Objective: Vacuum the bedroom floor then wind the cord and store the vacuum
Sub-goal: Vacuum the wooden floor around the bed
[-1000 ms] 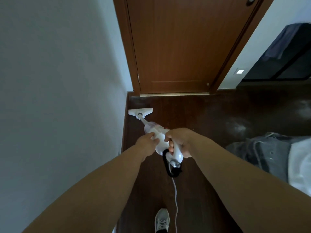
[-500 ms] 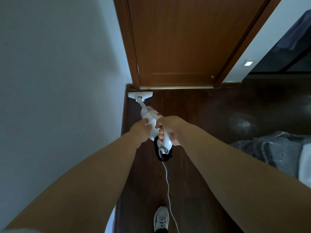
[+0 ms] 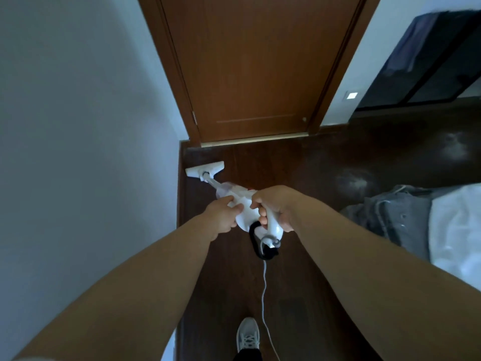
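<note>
A white stick vacuum (image 3: pixel 244 212) points away from me along the dark wooden floor (image 3: pixel 299 173). Its flat floor head (image 3: pixel 205 170) rests on the boards beside the left wall, a little short of the door. My right hand (image 3: pixel 274 205) is wrapped around the rear handle. My left hand (image 3: pixel 222 213) grips the vacuum's body just ahead of it. A black strap loop (image 3: pixel 256 246) hangs under the handle. The white cord (image 3: pixel 264 295) trails from the handle back toward me across the floor.
A white wall (image 3: pixel 86 152) runs close on the left. A closed brown door (image 3: pixel 255 63) stands ahead. A bed with a grey cover (image 3: pixel 406 220) and white sheet juts in at right. My white sneaker (image 3: pixel 248 334) is on the floor below. Dark furniture (image 3: pixel 429 61) sits far right.
The floor head reached the door threshold half a second ago and has now been drawn back toward me along the left wall. Both hands kept their grip.
</note>
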A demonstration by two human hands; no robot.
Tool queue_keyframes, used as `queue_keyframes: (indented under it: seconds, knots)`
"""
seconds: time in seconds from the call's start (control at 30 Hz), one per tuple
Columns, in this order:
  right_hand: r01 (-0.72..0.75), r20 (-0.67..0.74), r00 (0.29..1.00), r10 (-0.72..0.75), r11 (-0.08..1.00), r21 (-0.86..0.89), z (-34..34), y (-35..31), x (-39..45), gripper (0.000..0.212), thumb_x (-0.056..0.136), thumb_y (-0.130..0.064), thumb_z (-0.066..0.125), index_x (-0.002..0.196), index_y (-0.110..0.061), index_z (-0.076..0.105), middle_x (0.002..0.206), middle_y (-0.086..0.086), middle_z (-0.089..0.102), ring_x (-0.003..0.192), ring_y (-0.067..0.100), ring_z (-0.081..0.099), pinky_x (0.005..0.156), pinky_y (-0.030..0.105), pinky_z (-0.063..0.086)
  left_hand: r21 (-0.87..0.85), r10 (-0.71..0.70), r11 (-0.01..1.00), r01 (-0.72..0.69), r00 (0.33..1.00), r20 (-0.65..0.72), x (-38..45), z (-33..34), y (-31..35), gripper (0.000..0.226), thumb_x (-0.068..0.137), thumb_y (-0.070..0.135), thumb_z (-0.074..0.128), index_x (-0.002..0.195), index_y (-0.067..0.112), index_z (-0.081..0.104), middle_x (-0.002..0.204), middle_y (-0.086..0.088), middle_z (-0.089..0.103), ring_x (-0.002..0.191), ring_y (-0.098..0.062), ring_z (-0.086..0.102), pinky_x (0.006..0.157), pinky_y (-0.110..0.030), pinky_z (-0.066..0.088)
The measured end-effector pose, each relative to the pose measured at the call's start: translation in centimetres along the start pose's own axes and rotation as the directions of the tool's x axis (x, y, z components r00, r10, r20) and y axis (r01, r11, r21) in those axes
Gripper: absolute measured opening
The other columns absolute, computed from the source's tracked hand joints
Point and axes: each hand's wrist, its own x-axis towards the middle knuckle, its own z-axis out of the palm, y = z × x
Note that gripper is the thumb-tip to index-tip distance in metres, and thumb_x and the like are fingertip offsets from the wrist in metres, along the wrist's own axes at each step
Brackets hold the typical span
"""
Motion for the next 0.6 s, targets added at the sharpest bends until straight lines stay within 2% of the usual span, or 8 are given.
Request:
queue_keyframes:
  seconds: [0.03, 0.13, 0.33, 0.5, 0.6]
  knots:
    - [-0.004, -0.002, 1.000, 0.004, 1.000, 0.001, -0.7, 0.9, -1.3, 0.023, 0.087, -0.002, 0.047, 0.103, -0.009, 0.062, 0.054, 0.003, 0.034, 0.047, 0.015, 0.031, 0.050, 0.026, 0.030, 0.004, 0.003, 1.000, -0.003, 1.000, 0.014, -1.4, 0.9, 0.0, 0.050, 0.099, 0.032, 0.051, 0.145, 0.022, 0.037, 0.124, -0.012, 0.061, 0.106, -0.025, 0.065, 0.091, -0.036, 0.053]
    - [-0.027, -0.026, 0.999, 0.026, 1.000, -0.016, -2.2, 3.5, -5.2, 0.014, 0.090, -0.003, 0.048, 0.080, -0.009, 0.055, 0.054, 0.003, 0.035, 0.048, 0.015, 0.032, 0.053, 0.026, 0.031, -0.001, 0.017, 1.000, -0.017, 0.999, 0.046, -5.3, 3.8, -0.4, 0.048, 0.099, 0.031, 0.051, 0.145, 0.021, 0.038, 0.118, -0.010, 0.060, 0.100, -0.023, 0.064, 0.087, -0.034, 0.052]
    - [-0.051, -0.085, 0.995, 0.056, 0.997, 0.064, -4.7, 12.1, -13.6, 0.010, 0.089, -0.002, 0.046, 0.084, -0.008, 0.053, 0.049, 0.002, 0.038, 0.045, 0.016, 0.035, 0.050, 0.026, 0.033, 0.050, 0.053, 0.997, -0.061, 0.988, 0.145, -14.2, 10.9, -3.1, 0.048, 0.100, 0.032, 0.049, 0.146, 0.024, 0.037, 0.128, -0.011, 0.058, 0.096, -0.020, 0.061, 0.079, -0.029, 0.050]
    - [-0.072, -0.134, 0.986, 0.097, 0.981, 0.183, -6.9, 19.2, -19.9, 0.014, 0.090, -0.002, 0.045, 0.083, -0.008, 0.056, 0.049, 0.003, 0.038, 0.046, 0.015, 0.035, 0.050, 0.025, 0.032, 0.126, 0.106, 0.982, -0.140, 0.964, 0.242, -20.4, 16.9, -5.2, 0.045, 0.101, 0.031, 0.046, 0.145, 0.024, 0.038, 0.121, -0.009, 0.058, 0.095, -0.018, 0.061, 0.072, -0.025, 0.050]
    - [-0.064, -0.164, 0.980, 0.109, 0.964, 0.257, -7.8, 21.8, -22.2, 0.016, 0.089, -0.002, 0.045, 0.081, -0.008, 0.057, 0.049, 0.003, 0.038, 0.045, 0.016, 0.035, 0.050, 0.025, 0.033, 0.198, 0.125, 0.963, -0.183, 0.954, 0.274, -22.0, 19.4, -5.6, 0.041, 0.103, 0.029, 0.042, 0.143, 0.021, 0.040, 0.112, -0.005, 0.054, 0.095, -0.018, 0.060, 0.072, -0.024, 0.050]
